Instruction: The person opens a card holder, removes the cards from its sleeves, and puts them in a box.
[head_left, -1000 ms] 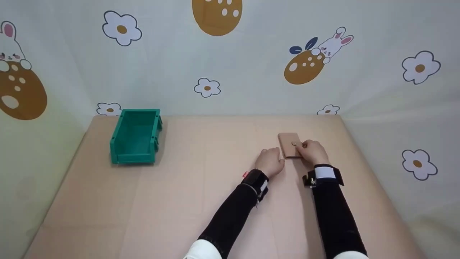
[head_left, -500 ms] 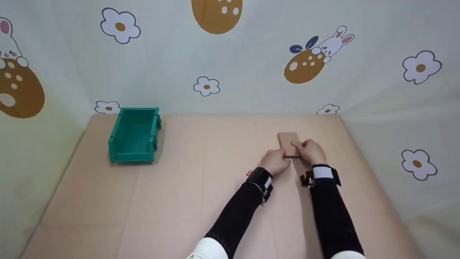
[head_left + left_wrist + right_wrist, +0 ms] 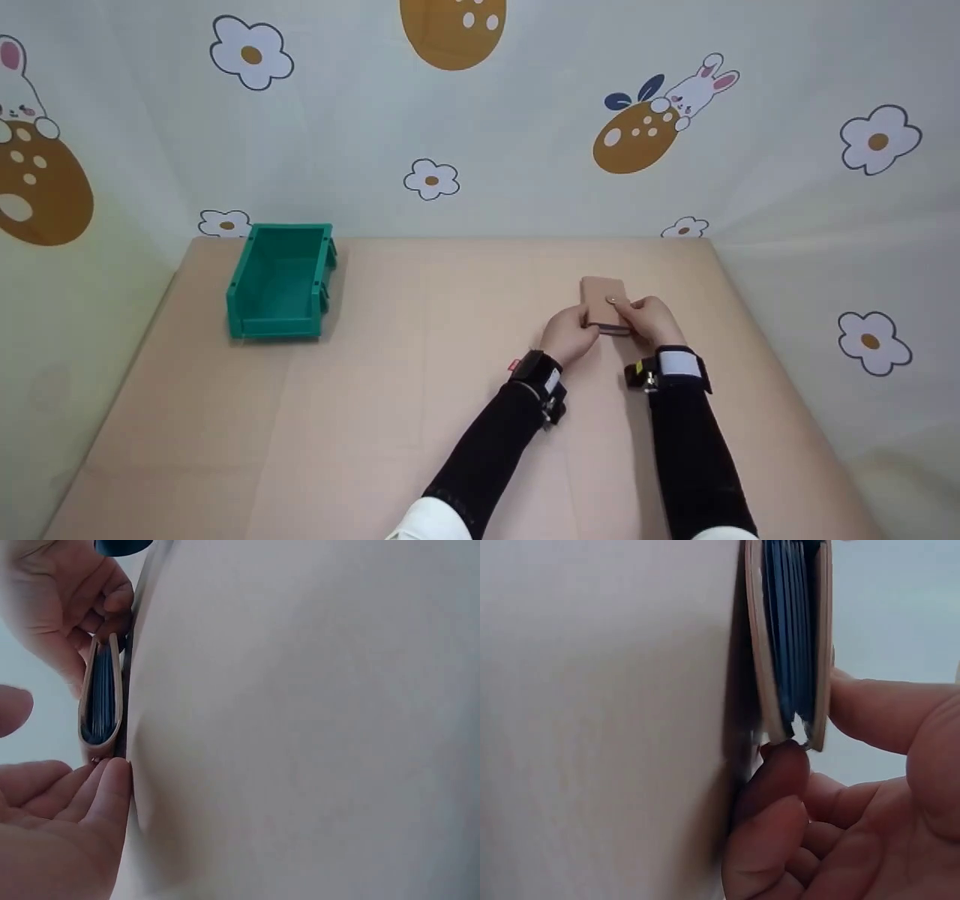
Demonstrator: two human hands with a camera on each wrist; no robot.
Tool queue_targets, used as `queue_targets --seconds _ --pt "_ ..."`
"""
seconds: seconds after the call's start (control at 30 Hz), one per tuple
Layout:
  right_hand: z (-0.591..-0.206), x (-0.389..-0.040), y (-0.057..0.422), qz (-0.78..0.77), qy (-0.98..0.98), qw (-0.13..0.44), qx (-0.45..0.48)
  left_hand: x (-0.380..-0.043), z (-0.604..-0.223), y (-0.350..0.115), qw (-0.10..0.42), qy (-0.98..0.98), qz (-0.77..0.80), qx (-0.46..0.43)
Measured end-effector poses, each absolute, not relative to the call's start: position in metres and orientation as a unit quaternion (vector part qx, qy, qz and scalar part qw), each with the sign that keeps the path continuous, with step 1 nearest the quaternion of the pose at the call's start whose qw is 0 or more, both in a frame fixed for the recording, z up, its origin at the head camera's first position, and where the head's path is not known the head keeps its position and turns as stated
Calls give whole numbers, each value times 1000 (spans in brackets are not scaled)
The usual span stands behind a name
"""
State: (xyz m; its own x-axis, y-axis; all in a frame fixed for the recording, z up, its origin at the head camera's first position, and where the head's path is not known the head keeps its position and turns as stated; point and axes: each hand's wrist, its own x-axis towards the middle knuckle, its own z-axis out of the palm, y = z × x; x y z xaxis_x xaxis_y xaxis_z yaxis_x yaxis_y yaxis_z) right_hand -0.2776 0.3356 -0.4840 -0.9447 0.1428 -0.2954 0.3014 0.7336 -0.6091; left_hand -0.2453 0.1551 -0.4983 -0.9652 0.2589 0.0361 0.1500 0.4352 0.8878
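Observation:
A light tan card holder (image 3: 604, 298) with a round snap button lies at the table's far right. Its dark inner sleeves show end-on between the covers in both wrist views. My right hand (image 3: 654, 318) grips its opening side: the thumb (image 3: 885, 709) rests on the upper cover by the snap, and curled fingers press against the edge below. On the opposite side is my left hand (image 3: 570, 334), its fingertips (image 3: 112, 772) at the spine. In the left wrist view the left thumb (image 3: 13, 709) stands apart from the cover.
A green open-front bin (image 3: 279, 285) stands at the far left of the table. The tabletop (image 3: 420, 375) is covered in beige material. A pale curtain (image 3: 517, 112) printed with flowers and rabbits encloses the back and sides.
My left hand has come right to reach the card holder's left edge. Its near end now shows more of the dark sleeves. The right hand keeps its place at the snap.

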Motion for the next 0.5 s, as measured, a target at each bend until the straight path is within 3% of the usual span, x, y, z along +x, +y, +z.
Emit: queue_targets --seconds 0.5 --pt "-471 -259 296 -416 903 89 66 -246 -499 123 -48 826 562 -4"
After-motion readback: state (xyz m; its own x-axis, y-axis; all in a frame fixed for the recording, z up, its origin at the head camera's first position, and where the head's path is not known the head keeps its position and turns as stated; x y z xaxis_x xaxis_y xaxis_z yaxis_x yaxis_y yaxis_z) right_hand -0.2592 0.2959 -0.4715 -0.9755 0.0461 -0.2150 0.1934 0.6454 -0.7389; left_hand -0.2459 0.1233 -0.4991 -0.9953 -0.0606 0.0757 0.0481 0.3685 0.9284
